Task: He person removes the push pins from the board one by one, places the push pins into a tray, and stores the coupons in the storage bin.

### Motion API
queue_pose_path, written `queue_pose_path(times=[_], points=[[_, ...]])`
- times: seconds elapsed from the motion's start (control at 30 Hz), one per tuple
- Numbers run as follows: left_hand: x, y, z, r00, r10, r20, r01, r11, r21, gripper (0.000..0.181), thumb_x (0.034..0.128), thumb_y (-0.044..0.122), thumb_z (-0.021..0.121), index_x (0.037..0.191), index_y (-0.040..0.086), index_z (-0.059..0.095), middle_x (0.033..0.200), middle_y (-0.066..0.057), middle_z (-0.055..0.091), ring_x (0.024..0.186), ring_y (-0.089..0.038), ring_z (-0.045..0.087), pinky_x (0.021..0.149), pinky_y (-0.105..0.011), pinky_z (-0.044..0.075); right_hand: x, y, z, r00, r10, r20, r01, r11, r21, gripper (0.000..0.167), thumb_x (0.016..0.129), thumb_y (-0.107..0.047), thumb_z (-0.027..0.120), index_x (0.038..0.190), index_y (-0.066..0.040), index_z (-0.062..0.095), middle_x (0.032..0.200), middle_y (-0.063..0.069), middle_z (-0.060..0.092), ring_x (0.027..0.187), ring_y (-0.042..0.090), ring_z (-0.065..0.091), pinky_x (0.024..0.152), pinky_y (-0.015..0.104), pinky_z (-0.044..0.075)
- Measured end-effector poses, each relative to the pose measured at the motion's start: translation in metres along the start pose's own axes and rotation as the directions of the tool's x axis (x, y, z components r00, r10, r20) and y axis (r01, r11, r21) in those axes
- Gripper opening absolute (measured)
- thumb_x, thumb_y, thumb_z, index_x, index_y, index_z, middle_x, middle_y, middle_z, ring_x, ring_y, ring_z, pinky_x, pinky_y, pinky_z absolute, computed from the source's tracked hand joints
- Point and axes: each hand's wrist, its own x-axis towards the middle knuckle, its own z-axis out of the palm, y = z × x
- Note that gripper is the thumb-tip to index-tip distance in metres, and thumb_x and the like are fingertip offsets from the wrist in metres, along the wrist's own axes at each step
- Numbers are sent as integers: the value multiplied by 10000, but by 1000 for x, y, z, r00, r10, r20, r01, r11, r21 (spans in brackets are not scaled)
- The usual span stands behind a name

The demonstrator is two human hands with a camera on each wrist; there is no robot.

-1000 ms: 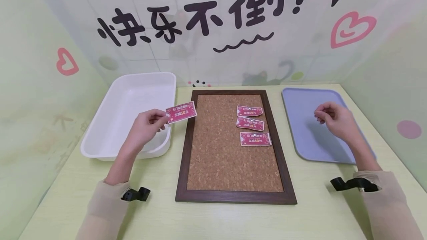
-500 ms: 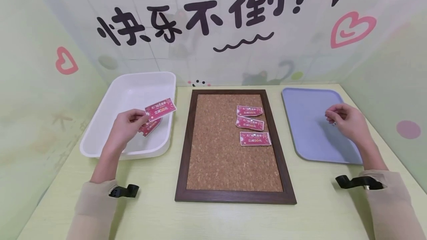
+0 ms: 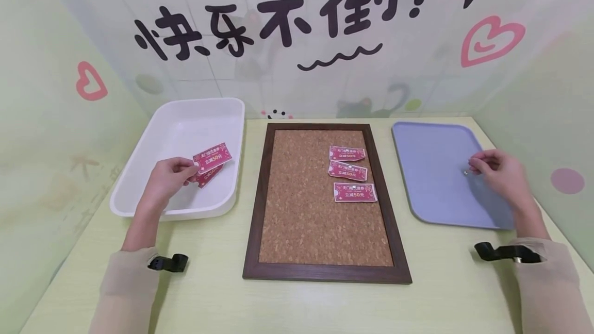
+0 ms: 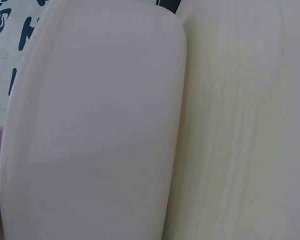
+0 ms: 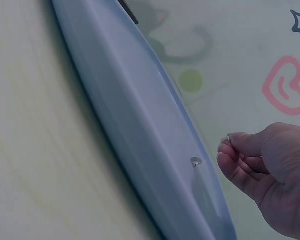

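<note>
My left hand (image 3: pixel 169 179) pinches the near-left corner of a pink coupon (image 3: pixel 213 157) above the white basin (image 3: pixel 139 169). Another pink coupon (image 3: pixel 210 176) shows below it, partly covered, apparently lying in the basin. Over the right part of the blue tray (image 3: pixel 427 189), my right hand (image 3: pixel 503 179) has thumb and fingertips together. The right wrist view shows a tiny shiny thing (image 5: pixel 229 136), seemingly a pushpin, between them. A clear pushpin (image 5: pixel 196 162) lies on the tray, left of that hand. In the left wrist view, the basin wall hides most of the left hand.
Between basin and tray lies a cork board (image 3: pixel 320 220) in a dark wooden frame. Three pink coupons, an upper one (image 3: pixel 347 153), a middle one (image 3: pixel 348 171) and a lower one (image 3: pixel 355 193), are pinned along its right side. A printed wall (image 3: pixel 297 86) stands behind.
My left hand has moved left and down with its coupon, from the board's edge to over the basin, uncovering the second coupon. My right hand has moved right, exposing the pushpin on the tray.
</note>
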Motion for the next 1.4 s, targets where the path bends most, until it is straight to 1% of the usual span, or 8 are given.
queue_pose_path(times=[0.17,0.37,0.57,0.67,0.83,1.1,1.2,1.4], points=[[2,-5,-1,998,-50,50,49,999,10,416,1024,189,601,1296,-120,544,1070,-179,646,883,-192,637,761,-238,539,-2,11,-2,999,29,-31,-31,999,-40,251,991,-114,627,1085,119,614,719,-313,570,637,-135,560,554,95,433],[5,-9,-3,995,-65,72,65,998,-5,425,1018,169,608,1295,-143,527,1083,-186,660,850,-130,665,763,-207,542,-3,17,-3,998,62,-22,-64,992,-111,289,1003,-172,626,1082,107,635,720,-288,579,628,-129,543,544,120,427],[6,-13,-6,994,-78,77,80,996,-28,407,1012,133,609,1278,-161,518,1007,-150,686,803,-96,673,752,-210,553,-3,20,-5,998,70,3,-69,988,-136,287,1004,-160,618,1049,122,636,696,-204,619,592,-103,551,540,122,437],[6,-14,-7,991,-101,82,103,994,-20,412,1011,136,605,1285,-158,515,1074,-181,661,817,-98,654,748,-215,549,-3,22,-5,996,82,25,-77,986,-147,305,1008,-169,608,1051,133,629,704,-123,654,588,-81,561,542,126,445],[6,-15,-9,985,-150,82,151,989,1,425,1005,155,603,1301,-136,513,1228,-240,563,882,-135,604,746,-218,525,-3,20,-6,994,99,44,-88,977,-195,315,1012,-182,601,1049,129,633,731,18,684,588,-54,550,535,149,438],[8,-19,-12,980,-185,77,184,983,16,429,1000,158,598,1303,-133,508,1256,-254,527,926,-170,562,733,-218,514,-5,17,-6,994,78,78,-57,969,-239,281,1007,-150,611,1036,127,648,753,120,697,582,-66,527,529,165,416],[8,-20,-13,980,-185,78,184,983,11,431,996,146,599,1302,-141,504,1244,-256,526,883,-140,579,726,-219,518,-5,16,-6,994,69,87,-44,965,-259,279,1004,-155,620,1021,121,660,747,114,694,586,-68,504,537,170,396],[9,-19,-13,973,-206,100,209,978,-23,433,1001,122,599,1312,-151,473,1141,-218,578,760,-67,648,713,-217,539,-5,17,-3,995,40,89,-13,958,-286,264,994,-157,637,995,102,687,745,112,693,598,-53,477,548,174,376]])
